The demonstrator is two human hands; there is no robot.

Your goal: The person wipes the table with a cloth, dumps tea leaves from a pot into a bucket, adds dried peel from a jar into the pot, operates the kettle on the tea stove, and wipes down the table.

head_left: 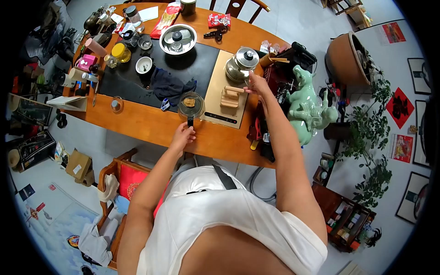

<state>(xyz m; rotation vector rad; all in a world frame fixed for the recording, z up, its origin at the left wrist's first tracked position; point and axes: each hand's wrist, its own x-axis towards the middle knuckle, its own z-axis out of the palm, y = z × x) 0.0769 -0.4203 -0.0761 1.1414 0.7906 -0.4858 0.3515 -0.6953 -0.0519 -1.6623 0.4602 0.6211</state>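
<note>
My left hand [183,136] is closed around the black handle of a small glass teapot [192,110]. The teapot has a clear body with something brown inside, and it is near the table's front edge. On the beige hotplate [220,112], my right hand [257,85] is beside a glass kettle [239,66] with a shiny metal lid. Its fingers are bent together between the kettle and a pale wooden piece [230,97] with a rounded bar on top. What they grip is partly hidden.
A dark cloth [169,86], a white cup [144,65] and a lidded metal bowl [178,39] sit on the black tray [123,82]. Jars and bottles crowd the table's left end. A green ceramic figure [305,110] stands to the right, close to my forearm.
</note>
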